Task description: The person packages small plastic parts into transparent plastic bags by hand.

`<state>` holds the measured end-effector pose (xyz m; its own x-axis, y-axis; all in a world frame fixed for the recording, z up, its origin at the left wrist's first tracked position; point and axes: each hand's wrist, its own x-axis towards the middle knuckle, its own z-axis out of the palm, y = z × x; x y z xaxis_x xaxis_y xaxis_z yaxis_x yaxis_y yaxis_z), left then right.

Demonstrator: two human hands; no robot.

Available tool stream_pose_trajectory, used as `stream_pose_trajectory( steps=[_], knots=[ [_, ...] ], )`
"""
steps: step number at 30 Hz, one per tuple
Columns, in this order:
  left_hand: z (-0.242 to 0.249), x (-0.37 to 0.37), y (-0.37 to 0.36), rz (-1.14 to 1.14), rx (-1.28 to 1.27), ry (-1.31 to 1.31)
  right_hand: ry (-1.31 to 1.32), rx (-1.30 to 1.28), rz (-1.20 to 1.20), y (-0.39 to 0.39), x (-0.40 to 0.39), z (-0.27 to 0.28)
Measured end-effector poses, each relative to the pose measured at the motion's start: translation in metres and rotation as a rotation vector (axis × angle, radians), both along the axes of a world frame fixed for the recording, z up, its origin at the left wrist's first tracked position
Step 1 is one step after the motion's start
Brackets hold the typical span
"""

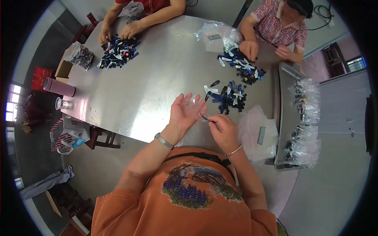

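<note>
My left hand (184,114) is palm up over the metal table (157,78), fingers curled a little around a small clear plastic bag (191,105). Beside it, my right hand (223,129) pinches a thin dark clip (204,118) between thumb and forefinger, its tip close to the left fingers. Just beyond both hands lies a pile of dark blue, black and white clips (230,96). To the right of my right hand are clear plastic bags (252,137) with a grey block (261,135) on them.
Two people sit across the table, their hands at further clip piles (118,53) (242,65). A pink bottle (60,87) and clear cup (63,104) stand at the left edge. A tray (280,157) of filled bags (309,114) is on the right.
</note>
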<state>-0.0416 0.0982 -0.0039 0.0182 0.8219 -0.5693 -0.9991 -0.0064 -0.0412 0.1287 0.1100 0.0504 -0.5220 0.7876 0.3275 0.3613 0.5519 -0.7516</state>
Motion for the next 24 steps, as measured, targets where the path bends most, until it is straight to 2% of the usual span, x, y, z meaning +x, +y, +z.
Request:
stream_pose_trajectory(
  steps=[6,8,9,11,15,18,20,24],
  knots=[
    [0.000,-0.001,-0.002,-0.062,0.088,-0.023,-0.122,0.233,0.083,0.007,-0.005,-0.003],
    [-0.007,0.004,-0.001,-0.093,0.168,-0.011,-0.275,0.384,0.033,0.007,-0.013,-0.003],
    [-0.009,0.007,0.000,-0.095,0.168,-0.013,-0.277,0.384,0.032,0.007,-0.017,-0.004],
    [-0.012,0.013,0.000,-0.100,0.033,0.032,-0.460,0.310,-0.011,0.006,-0.023,-0.008],
    [-0.012,0.014,-0.001,-0.097,-0.060,0.052,-0.445,0.307,-0.028,0.007,-0.029,-0.018],
    [-0.013,0.010,0.002,-0.056,-0.076,0.022,-0.329,0.307,-0.015,0.008,-0.028,-0.022],
    [-0.022,0.008,0.002,-0.093,-0.040,0.040,-0.324,0.384,-0.075,0.007,-0.029,-0.023],
    [-0.033,0.019,-0.002,-0.137,0.042,0.085,-0.277,0.371,-0.093,0.005,-0.039,-0.025]
  ],
)
